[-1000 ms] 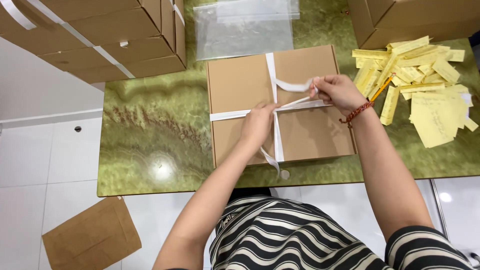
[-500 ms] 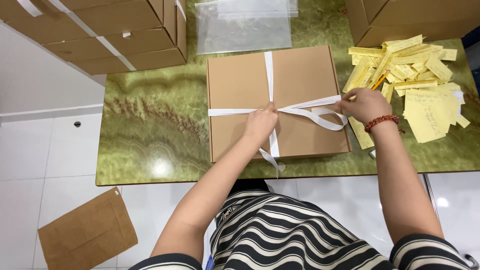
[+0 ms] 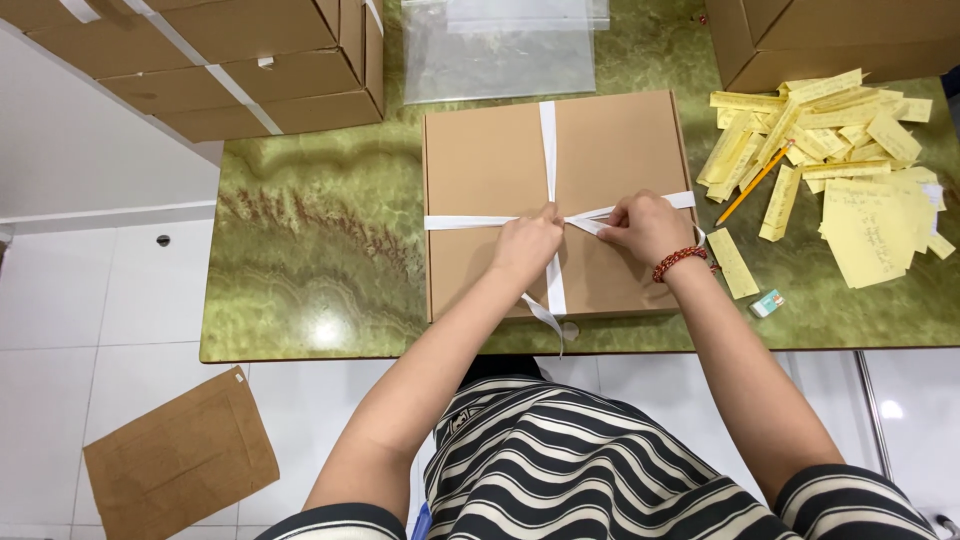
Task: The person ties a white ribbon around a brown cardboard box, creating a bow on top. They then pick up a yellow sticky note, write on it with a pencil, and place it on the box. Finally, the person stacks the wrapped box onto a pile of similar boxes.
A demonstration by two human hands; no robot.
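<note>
A flat brown cardboard box [image 3: 490, 170] lies on a green marbled table [image 3: 300, 250]. A white ribbon [image 3: 548, 135] crosses it lengthwise and sideways, and a loose tail hangs over the near edge. My left hand [image 3: 527, 243] pinches the ribbon where the bands cross. Just to its right, my right hand [image 3: 645, 227], with a red bead bracelet at the wrist, grips the ribbon strands. Both hands sit close together over the box's middle.
Yellow paper slips [image 3: 850, 170] and a pencil [image 3: 755, 183] lie at the right, a small eraser [image 3: 767, 303] nearer me. A clear plastic bag [image 3: 500, 50] lies behind the box. Taped cartons [image 3: 230, 50] stand at back left, another carton [image 3: 830, 35] at back right. Cardboard [image 3: 180, 455] lies on the floor.
My right hand has come back left from beside the box's right edge to the crossing point, pulling the ribbon loop in. My left hand has stayed at the centre.
</note>
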